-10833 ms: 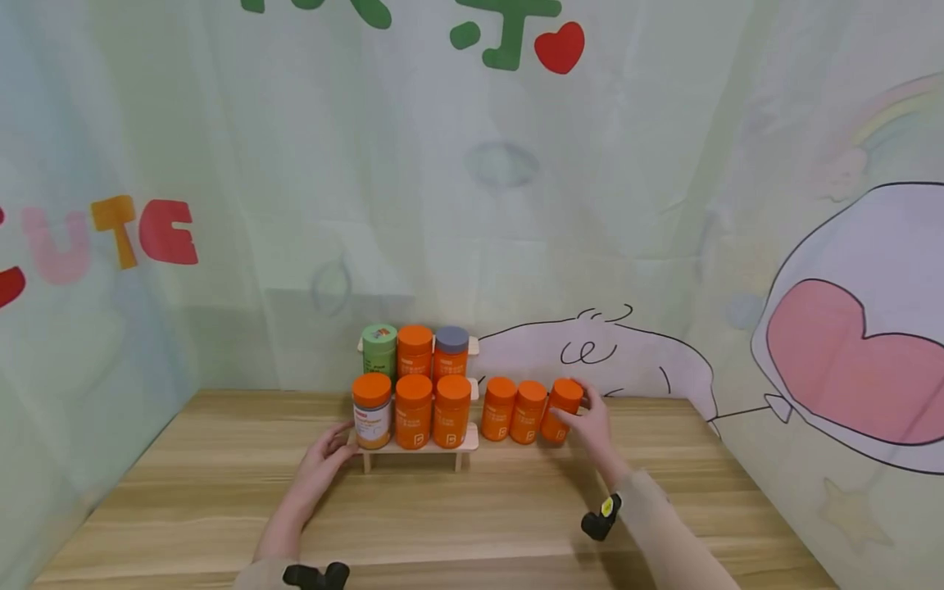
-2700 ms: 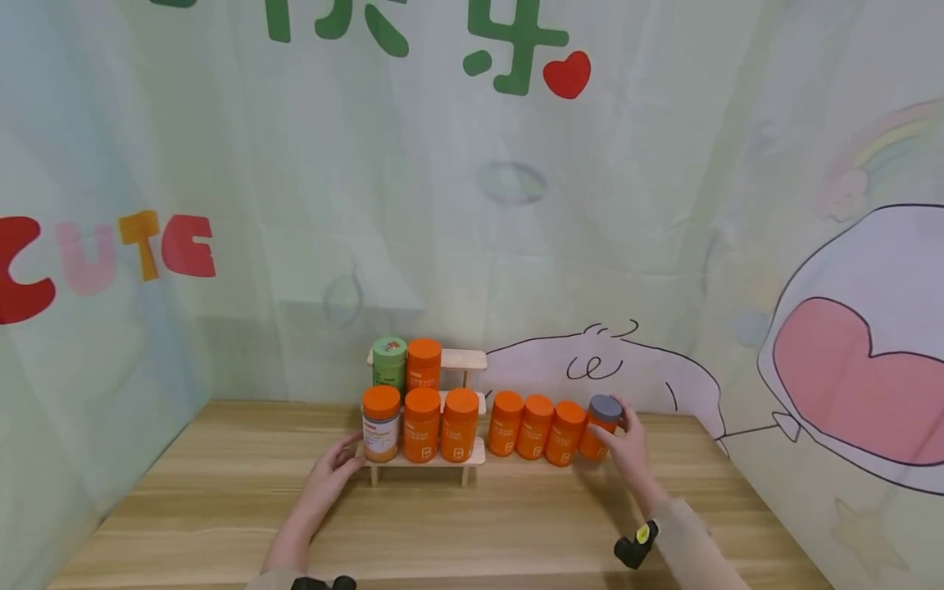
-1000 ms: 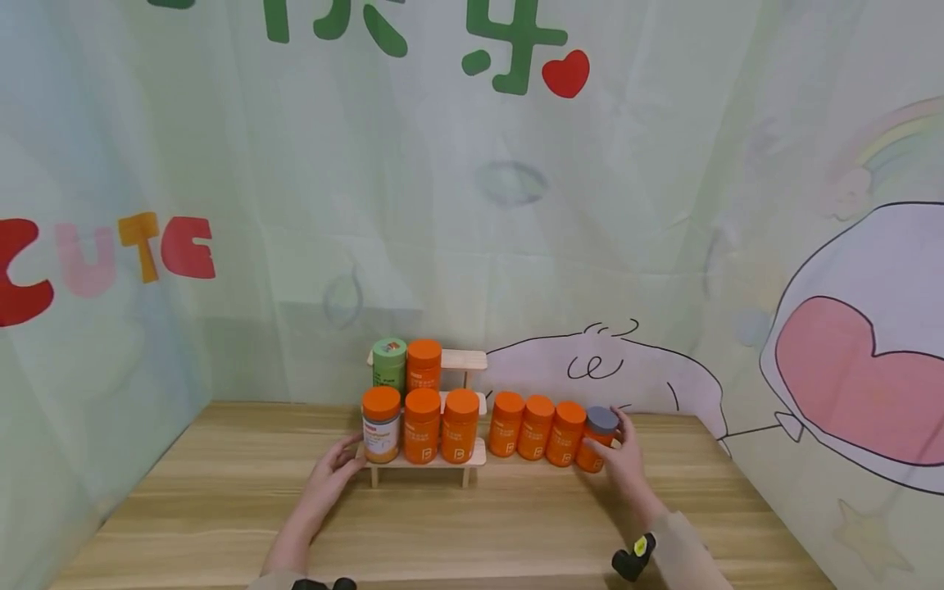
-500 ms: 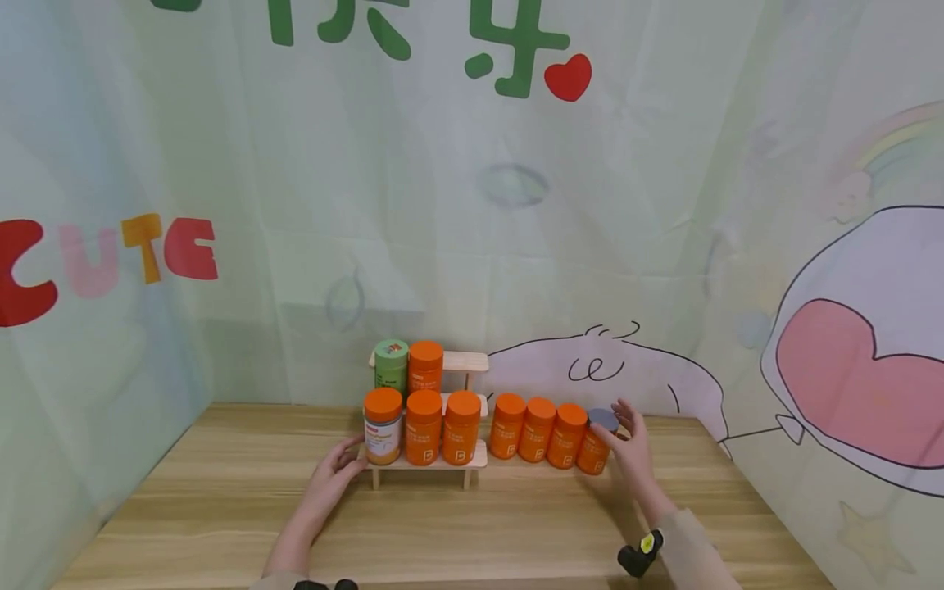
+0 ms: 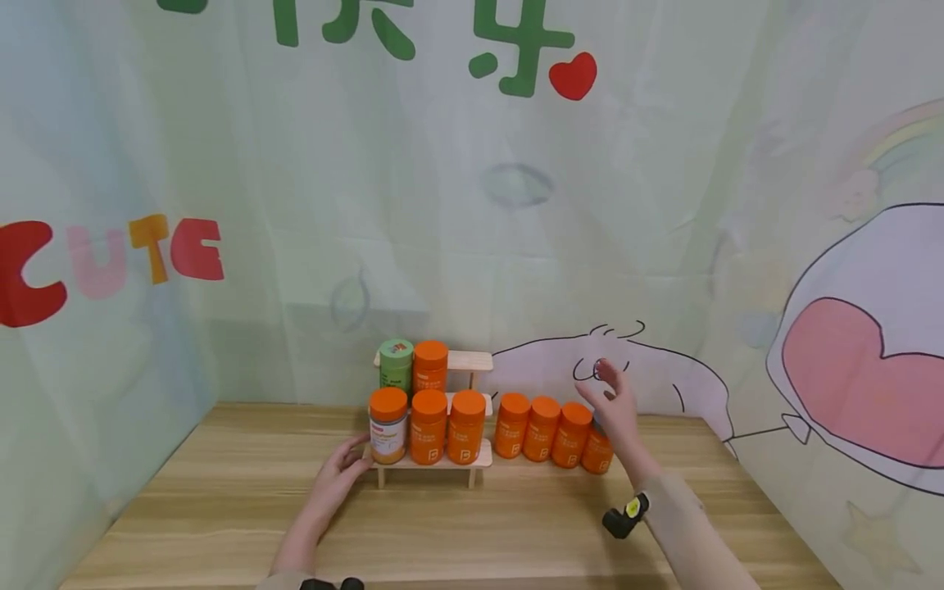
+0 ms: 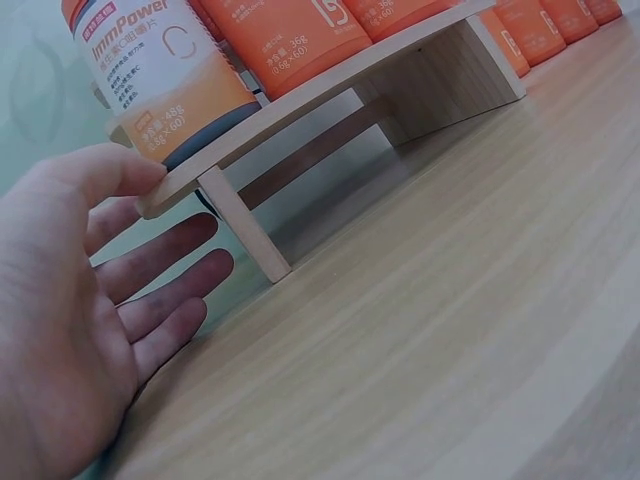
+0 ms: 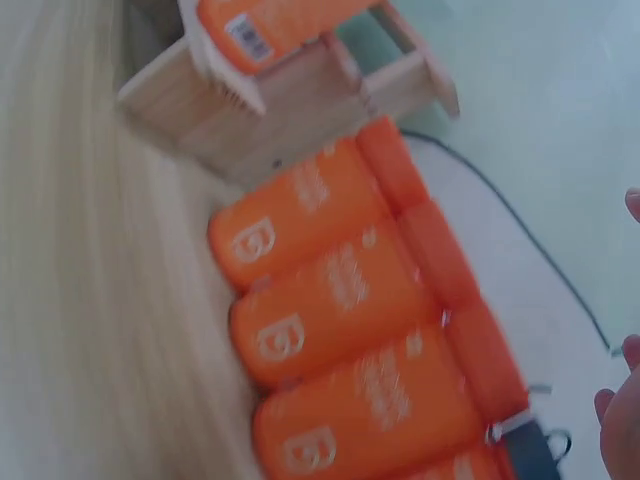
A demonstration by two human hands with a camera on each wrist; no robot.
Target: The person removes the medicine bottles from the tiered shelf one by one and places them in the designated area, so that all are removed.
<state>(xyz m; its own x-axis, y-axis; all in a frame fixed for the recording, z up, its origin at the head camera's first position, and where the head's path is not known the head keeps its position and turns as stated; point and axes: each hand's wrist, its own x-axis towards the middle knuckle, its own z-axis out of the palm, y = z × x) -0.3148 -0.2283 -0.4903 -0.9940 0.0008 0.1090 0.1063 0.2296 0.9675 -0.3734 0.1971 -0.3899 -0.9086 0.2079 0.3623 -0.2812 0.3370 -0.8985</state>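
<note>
My left hand (image 5: pixel 335 479) holds the left end of a three-tier wooden display rack (image 5: pixel 472 360). In the left wrist view its thumb lies on the corner of the lowest board, the other fingers spread below. My right hand (image 5: pixel 615 410) is raised with loosely bent fingers, holding nothing, above the right end of a row of orange jars (image 5: pixel 544 433). Last in that row stands a grey-lidded orange jar (image 5: pixel 597 455), its lid mostly hidden by the hand. Only fingertips (image 7: pixel 625 420) show in the right wrist view.
Three jars line the lowest board, among them a white-labelled orange-lidded jar (image 5: pixel 388 438). Behind are a green jar (image 5: pixel 397 369) and an orange jar (image 5: pixel 431 365); bare board shows right of them. The wood-grain tabletop (image 5: pixel 442 533) extends in front. A printed curtain (image 5: pixel 442 205) hangs behind.
The grey-lidded jar has gone from the rack's back to the right end of the row. My right hand has let go of it and risen. My left hand stays at the rack.
</note>
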